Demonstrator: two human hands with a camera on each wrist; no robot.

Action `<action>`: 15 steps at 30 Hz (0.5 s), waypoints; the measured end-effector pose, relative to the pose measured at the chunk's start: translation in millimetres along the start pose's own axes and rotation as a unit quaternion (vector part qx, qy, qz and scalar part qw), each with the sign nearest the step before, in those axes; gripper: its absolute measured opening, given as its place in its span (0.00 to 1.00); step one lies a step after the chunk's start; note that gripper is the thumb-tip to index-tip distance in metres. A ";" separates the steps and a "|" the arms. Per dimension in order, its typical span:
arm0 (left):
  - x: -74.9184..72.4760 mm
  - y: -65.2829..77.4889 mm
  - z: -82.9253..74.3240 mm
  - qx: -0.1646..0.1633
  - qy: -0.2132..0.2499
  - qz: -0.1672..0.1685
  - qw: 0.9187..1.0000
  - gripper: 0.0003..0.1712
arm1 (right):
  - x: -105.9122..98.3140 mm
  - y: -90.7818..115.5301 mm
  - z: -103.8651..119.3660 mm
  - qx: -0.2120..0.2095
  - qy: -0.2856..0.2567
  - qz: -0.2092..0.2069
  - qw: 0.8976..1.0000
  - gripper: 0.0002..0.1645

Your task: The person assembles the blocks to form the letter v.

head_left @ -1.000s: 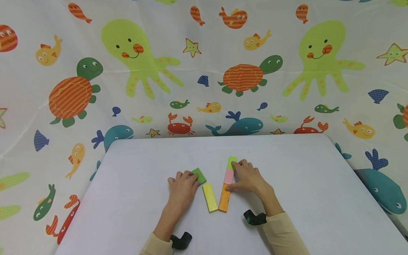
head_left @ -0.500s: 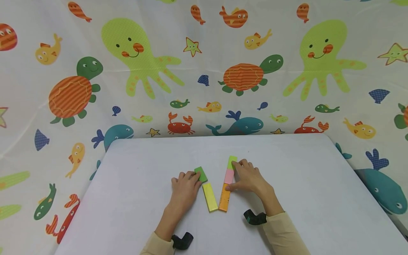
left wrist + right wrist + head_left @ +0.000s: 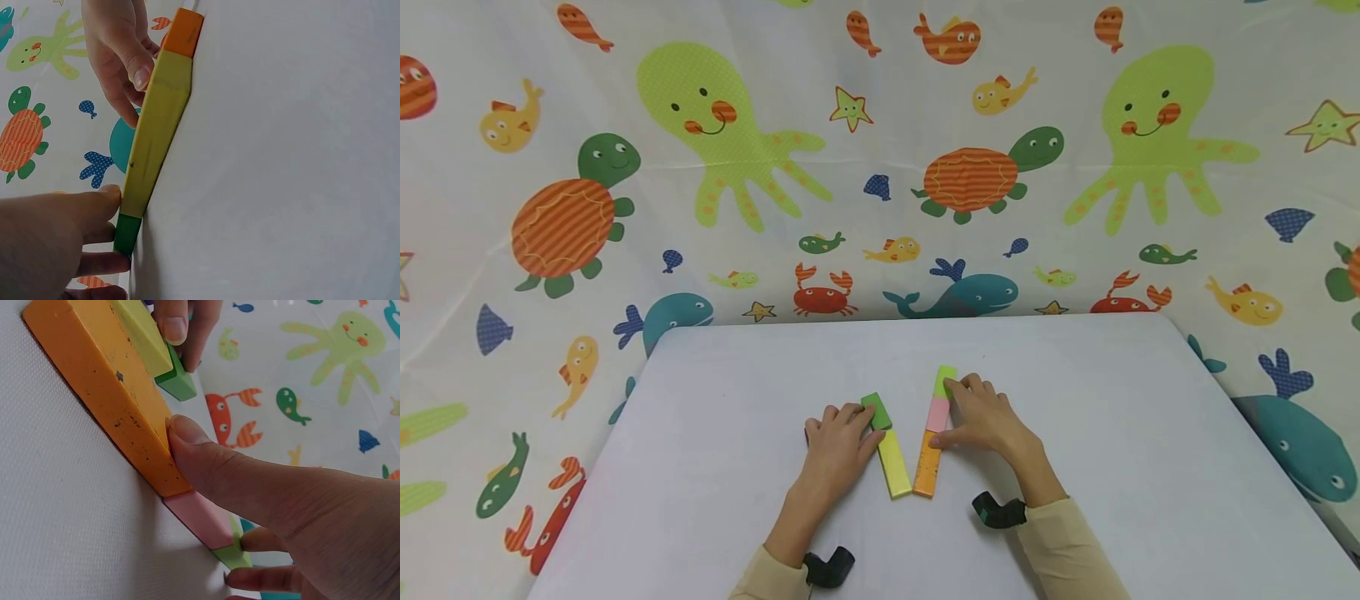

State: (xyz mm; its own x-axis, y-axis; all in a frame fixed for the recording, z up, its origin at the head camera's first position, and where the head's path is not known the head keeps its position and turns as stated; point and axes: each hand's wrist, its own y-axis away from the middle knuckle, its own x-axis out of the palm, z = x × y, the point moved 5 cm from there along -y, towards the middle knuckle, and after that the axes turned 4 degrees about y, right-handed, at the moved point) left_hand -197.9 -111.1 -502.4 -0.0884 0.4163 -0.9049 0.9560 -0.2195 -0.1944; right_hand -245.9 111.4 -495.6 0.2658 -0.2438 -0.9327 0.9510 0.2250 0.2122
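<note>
In the head view my left hand [image 3: 837, 446] reaches a small dark green block [image 3: 877, 411], fingertips at its outer side. Its thumb lies near the seam with a long yellow block [image 3: 893, 464]. The green block's end meets the yellow one. Along the other row, my right hand [image 3: 988, 419] has its thumb on the orange block [image 3: 112, 394] and fingertips on the lime green block [image 3: 945, 382]. A pink block [image 3: 937, 414] sits between those two, end to end. Yellow and orange come together at the near end, so the rows form a V.
The blocks lie on a white tabletop [image 3: 700, 400]. Behind it hangs a cloth [image 3: 880, 167] printed with sea animals. A black wrist device [image 3: 830, 568] sits by the left cuff, and another black wrist device [image 3: 1000, 511] by the right.
My left hand has moved slightly right, bringing the green block across and turning it into line with the yellow block's far end. The right hand and its row stay put.
</note>
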 end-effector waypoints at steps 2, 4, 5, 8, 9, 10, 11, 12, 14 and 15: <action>-0.1 -0.2 -0.2 -0.002 0.001 0.001 1.000 0.26 | 0.0 -0.2 0.0 0.000 0.001 0.000 1.000 0.63; -0.3 -0.6 -0.3 -0.005 0.003 0.002 1.000 0.26 | 0.1 -0.3 0.0 -0.001 0.001 -0.001 1.000 0.63; -0.2 -0.8 -0.4 -0.006 0.003 0.002 1.000 0.26 | 0.1 -0.4 0.1 -0.001 0.001 -0.001 1.000 0.63; -0.4 -0.9 -0.4 -0.009 0.005 0.003 1.000 0.26 | 0.1 -0.6 0.2 -0.002 0.001 -0.002 1.000 0.63; -0.4 -0.9 -0.3 -0.010 0.005 0.004 1.000 0.26 | 0.2 -0.6 0.1 -0.001 0.000 -0.001 1.000 0.63; -0.5 -0.7 -0.4 -0.010 0.005 0.004 1.000 0.26 | 0.3 -0.7 0.1 -0.001 0.000 -0.001 1.000 0.63; -0.4 -0.7 -0.4 -0.010 0.004 0.004 1.000 0.26 | 0.4 -0.7 0.0 -0.001 -0.001 -0.001 1.000 0.63; -0.5 -0.5 -0.5 -0.010 0.004 0.004 1.000 0.26 | 0.5 -0.6 0.0 -0.001 -0.001 -0.001 1.000 0.63; -0.8 -0.5 -0.5 -0.011 0.004 0.004 1.000 0.26 | 0.7 -0.5 -0.2 -0.001 -0.001 -0.001 1.000 0.63; -0.8 -0.4 -0.4 -0.010 0.004 0.003 1.000 0.26 | 0.8 -0.4 -0.3 -0.001 0.000 -0.001 1.000 0.63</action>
State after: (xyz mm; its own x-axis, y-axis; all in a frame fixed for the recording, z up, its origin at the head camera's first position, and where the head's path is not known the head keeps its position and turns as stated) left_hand -198.1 -111.0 -501.5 -0.0801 0.4218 -0.9031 0.9622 -0.2037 -0.1805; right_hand -246.1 111.3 -496.6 0.2634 -0.2441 -0.9333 0.9512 0.2271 0.2090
